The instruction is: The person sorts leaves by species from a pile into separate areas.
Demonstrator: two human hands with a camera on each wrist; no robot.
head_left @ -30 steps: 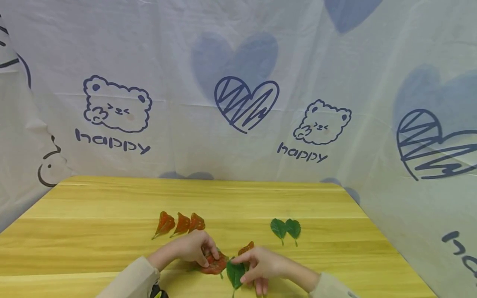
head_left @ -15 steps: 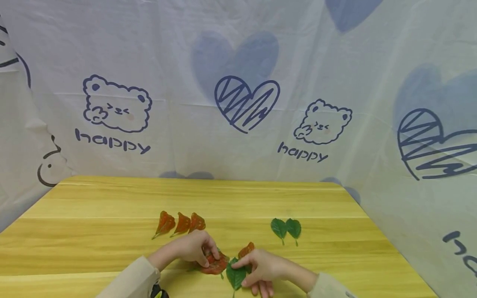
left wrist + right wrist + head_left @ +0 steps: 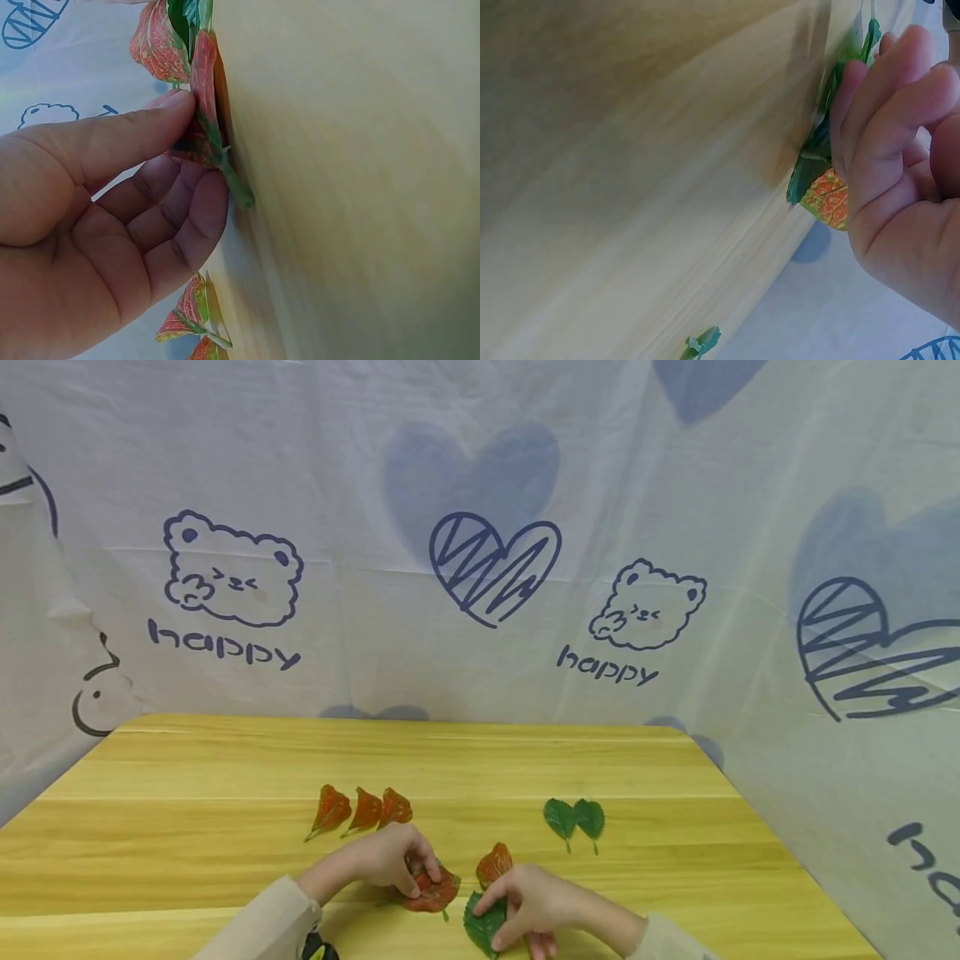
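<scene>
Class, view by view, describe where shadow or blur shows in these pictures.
Head view: a soft shadow on the table beside the left hand; left wrist view: the table blurs towards the right, the held red leaf looks clearer; right wrist view: the table is blurred too, darkest towards the picture's upper left corner, with a shadow close to the right hand.

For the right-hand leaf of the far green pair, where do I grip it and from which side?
I'd pinch the stem of that green leaf, coming from the near side, likely with the right hand, the closer one. The stem points toward the person, clear of other leaves, while the leaf's left edge lies close against its green neighbour.
</scene>
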